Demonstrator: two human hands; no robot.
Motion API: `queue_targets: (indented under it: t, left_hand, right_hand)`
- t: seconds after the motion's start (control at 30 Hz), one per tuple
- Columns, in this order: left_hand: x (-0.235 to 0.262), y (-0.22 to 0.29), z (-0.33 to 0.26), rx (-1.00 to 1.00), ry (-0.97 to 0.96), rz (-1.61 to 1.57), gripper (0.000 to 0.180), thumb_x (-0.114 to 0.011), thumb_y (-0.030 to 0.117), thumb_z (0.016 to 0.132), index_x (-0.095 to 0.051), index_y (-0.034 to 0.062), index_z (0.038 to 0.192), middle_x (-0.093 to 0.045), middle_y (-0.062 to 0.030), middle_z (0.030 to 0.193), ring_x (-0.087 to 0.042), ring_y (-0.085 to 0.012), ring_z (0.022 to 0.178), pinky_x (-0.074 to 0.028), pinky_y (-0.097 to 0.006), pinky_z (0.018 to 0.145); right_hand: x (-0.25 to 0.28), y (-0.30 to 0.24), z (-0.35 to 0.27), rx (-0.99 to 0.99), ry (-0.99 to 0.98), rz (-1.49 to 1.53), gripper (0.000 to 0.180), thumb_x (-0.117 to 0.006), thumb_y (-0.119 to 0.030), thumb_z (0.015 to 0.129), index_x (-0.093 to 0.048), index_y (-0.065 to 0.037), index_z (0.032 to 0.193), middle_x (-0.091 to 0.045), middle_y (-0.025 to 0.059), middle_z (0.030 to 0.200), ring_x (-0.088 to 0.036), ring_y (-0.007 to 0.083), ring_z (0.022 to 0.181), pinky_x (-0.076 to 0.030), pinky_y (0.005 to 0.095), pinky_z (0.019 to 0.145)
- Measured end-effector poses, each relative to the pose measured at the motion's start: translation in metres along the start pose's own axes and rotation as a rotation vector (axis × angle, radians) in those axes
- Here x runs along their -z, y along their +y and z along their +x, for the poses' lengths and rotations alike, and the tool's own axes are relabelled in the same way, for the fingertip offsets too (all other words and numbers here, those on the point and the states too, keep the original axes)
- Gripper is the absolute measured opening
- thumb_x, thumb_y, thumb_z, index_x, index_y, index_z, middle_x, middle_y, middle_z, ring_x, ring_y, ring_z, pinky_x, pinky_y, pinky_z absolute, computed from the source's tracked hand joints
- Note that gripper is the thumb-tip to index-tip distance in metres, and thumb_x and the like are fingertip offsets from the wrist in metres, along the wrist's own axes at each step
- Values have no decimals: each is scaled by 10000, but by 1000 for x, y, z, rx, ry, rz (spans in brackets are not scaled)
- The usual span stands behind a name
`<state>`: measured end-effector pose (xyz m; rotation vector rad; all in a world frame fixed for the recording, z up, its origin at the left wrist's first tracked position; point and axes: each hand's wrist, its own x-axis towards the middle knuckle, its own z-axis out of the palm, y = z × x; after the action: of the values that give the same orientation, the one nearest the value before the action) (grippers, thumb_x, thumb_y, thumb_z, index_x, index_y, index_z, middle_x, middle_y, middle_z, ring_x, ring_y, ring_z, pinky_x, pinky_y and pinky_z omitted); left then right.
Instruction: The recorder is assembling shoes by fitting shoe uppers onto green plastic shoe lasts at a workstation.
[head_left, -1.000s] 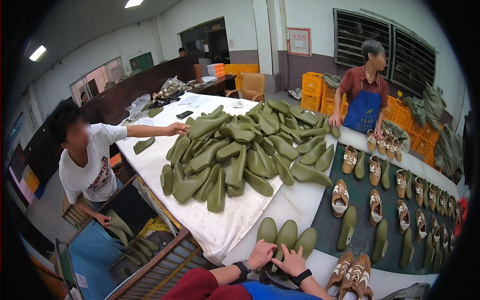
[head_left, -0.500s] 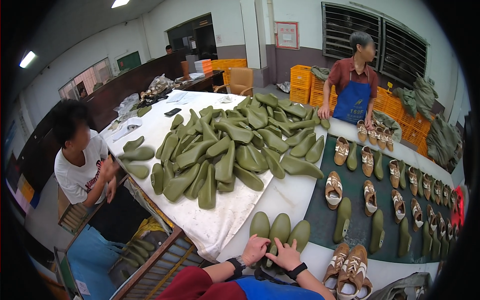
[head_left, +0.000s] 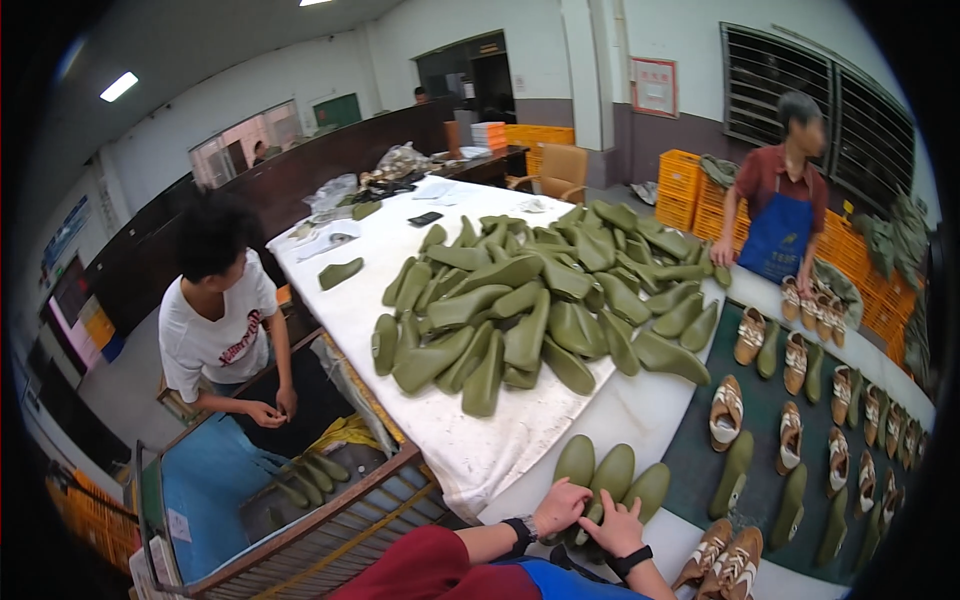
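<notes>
Three olive-green shoe lasts stand close together at the near table edge: a left one (head_left: 574,458), a middle one (head_left: 613,468) and a right one (head_left: 651,487). My left hand (head_left: 559,508) has its fingers curled against the middle last. From the other side, my right hand (head_left: 618,528) grips that same last with thumb and forefinger, its other fingers reaching toward the right last. The lasts' lower ends are partly hidden by my hands. Brown-and-white sneakers (head_left: 735,565) sit close to my right wrist.
A heap of green lasts (head_left: 520,310) covers the white table (head_left: 450,440). Rows of sneakers and lasts line a dark green surface (head_left: 690,440) at right. One person (head_left: 215,320) is beside a slatted cart (head_left: 330,510); another, in a blue apron (head_left: 775,235), works beyond the sneakers.
My view has swung left. Both hands stay on the lasts. The person in white has lowered their hands over the cart, and lasts near that table edge are gone, leaving one.
</notes>
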<state>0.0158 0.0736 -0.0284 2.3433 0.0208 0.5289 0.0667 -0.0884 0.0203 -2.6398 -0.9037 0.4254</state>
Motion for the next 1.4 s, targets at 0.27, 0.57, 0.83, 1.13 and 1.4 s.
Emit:
queue_targets:
  t: [0.27, 0.57, 0.83, 1.13, 1.4]
  left_hand:
    - [4, 2, -5, 37, 35, 1, 179, -535, 56, 778, -631, 79, 927, -619, -79, 785, -607, -237, 804, -359, -471, 989]
    - [6, 0, 3, 10, 22, 5, 170, -538, 72, 772, -630, 77, 916, -632, -93, 806, -602, -262, 823, -377, -479, 958]
    - [14, -1, -1, 4, 52, 11, 125, -562, 89, 769, -654, 89, 853, -645, -87, 784, -605, -277, 785, -389, -490, 927]
    - [14, 7, -5, 51, -16, -34, 146, -525, 37, 787, -627, 54, 891, -619, -125, 823, -576, -313, 809, -408, -428, 882]
    - [8, -7, -4, 179, -158, 67, 209, -523, 69, 799, -637, 9, 964, -637, -171, 941, -584, -315, 897, -454, -387, 827]
  right_hand:
    - [-5, 0, 5, 14, -54, -1, 814, -557, -654, 729, -350, -211, 1381, -561, 186, 1152, -264, 528, 1254, -387, 568, 919]
    - [-1, 0, 4, 60, 26, 8, 796, -496, -647, 776, -369, -117, 1356, -593, 229, 1069, -457, 434, 1130, -181, 512, 1074]
    - [2, -13, 2, -28, -39, -39, 736, -419, -704, 787, -328, -267, 1372, -532, 198, 1208, -306, 506, 1250, -405, 633, 851]
    - [6, -8, -8, -13, -28, -12, 706, -449, -646, 808, -332, -263, 1389, -526, 230, 1185, -294, 499, 1256, -399, 712, 785]
    - [11, -7, -14, -47, -73, 118, 692, -543, -566, 763, -367, -257, 1356, -512, 222, 1227, -310, 495, 1224, -391, 710, 791]
